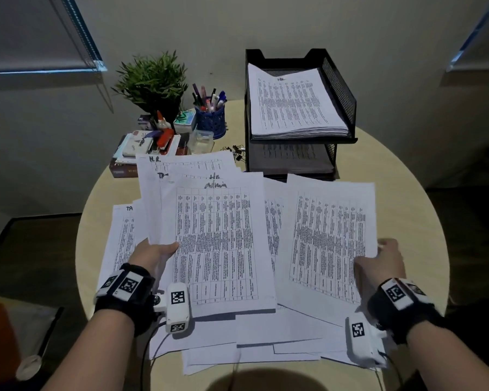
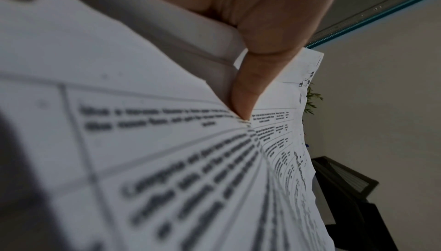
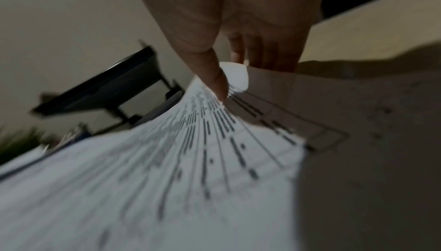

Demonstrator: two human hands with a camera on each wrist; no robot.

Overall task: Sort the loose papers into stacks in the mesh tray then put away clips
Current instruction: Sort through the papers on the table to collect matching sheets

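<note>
My left hand (image 1: 156, 253) pinches a fanned bunch of printed sheets (image 1: 209, 235), the top one headed "admin"; its thumb (image 2: 248, 89) presses on the print. With thumb (image 3: 214, 77) on top, my right hand (image 1: 384, 259) pinches the right edge of a single printed sheet (image 1: 328, 238) lifted off the table. More loose papers (image 1: 266, 342) lie spread beneath both. The black mesh tray (image 1: 339, 88) stands at the back right with a paper stack (image 1: 291, 105) on its top tier and another on the lower tier. Black binder clips (image 1: 236, 152) lie beside the tray's left foot.
A round beige table (image 1: 401, 170) carries everything. At the back left stand a potted plant (image 1: 153, 80), a blue pen cup (image 1: 211, 117), a clear plastic box (image 1: 201, 141), and a pile of books with a red stapler (image 1: 165, 139).
</note>
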